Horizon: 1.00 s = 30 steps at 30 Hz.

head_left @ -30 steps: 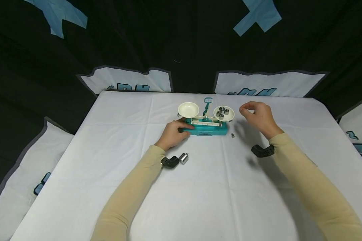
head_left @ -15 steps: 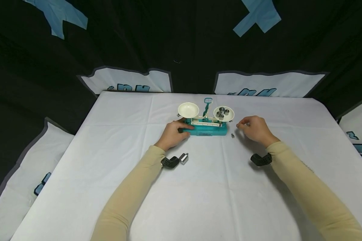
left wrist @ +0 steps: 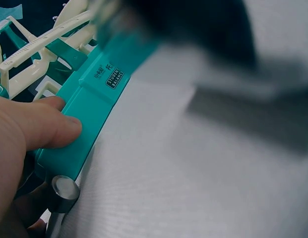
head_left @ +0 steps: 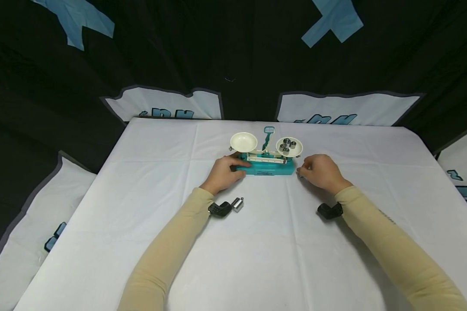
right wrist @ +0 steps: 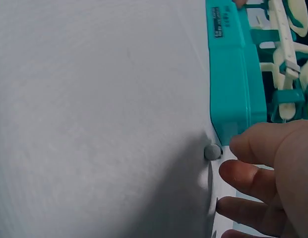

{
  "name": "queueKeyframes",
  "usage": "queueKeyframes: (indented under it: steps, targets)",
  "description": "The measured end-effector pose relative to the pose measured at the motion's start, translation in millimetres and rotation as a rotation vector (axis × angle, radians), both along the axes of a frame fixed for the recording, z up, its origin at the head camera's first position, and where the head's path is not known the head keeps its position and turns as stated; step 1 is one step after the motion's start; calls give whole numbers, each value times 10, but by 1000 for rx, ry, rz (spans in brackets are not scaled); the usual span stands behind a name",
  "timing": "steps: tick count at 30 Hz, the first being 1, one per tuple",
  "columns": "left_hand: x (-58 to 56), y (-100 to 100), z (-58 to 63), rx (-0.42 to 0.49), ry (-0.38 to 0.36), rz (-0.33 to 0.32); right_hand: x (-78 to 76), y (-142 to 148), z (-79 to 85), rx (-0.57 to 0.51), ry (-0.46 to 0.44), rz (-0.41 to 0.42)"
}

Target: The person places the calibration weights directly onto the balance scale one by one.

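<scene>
A teal balance scale (head_left: pixel 265 169) stands toward the far side of the table, with two cream pans. My left hand (head_left: pixel 223 172) grips the left end of its base, thumb on the front top and other fingers behind or below. Beside that end, a round-ended metal piece (left wrist: pixel 65 188) shows near my fingers in the left wrist view. My right hand (head_left: pixel 322 171) is low at the scale's right end. Its thumb and fingers are spread just beside a small metal weight (right wrist: pixel 213 151); whether they touch it is unclear. Several metal weights (head_left: pixel 286 145) sit in the right pan (head_left: pixel 295 152).
A larger metal weight (head_left: pixel 237 204) lies near my left wrist, next to the black wrist camera (head_left: pixel 219 209). The left pan (head_left: pixel 243 141) bears nothing visible. White cloth covers the table (head_left: pixel 253 259), and a dark curtain (head_left: pixel 241 56) hangs behind its far edge.
My right hand has come down and to the left, from beside the right pan to the small weight on the table. My left hand and the scale have stayed put.
</scene>
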<state>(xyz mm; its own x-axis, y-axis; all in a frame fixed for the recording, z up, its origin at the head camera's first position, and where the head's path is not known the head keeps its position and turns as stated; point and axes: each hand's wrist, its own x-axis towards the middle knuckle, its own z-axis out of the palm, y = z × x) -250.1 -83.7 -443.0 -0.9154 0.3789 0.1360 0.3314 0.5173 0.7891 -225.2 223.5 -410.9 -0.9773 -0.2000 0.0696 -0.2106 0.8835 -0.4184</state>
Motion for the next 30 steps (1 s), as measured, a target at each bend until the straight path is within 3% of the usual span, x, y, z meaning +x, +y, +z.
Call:
queueKeyframes:
  steps: [17, 30]
  targets:
    - [6, -3, 8, 5, -1, -1, 119, -147, -33, 176, 122, 10]
    - [-7, -1, -3, 4, 0, -4, 202, -205, -41, 244, 200, 16]
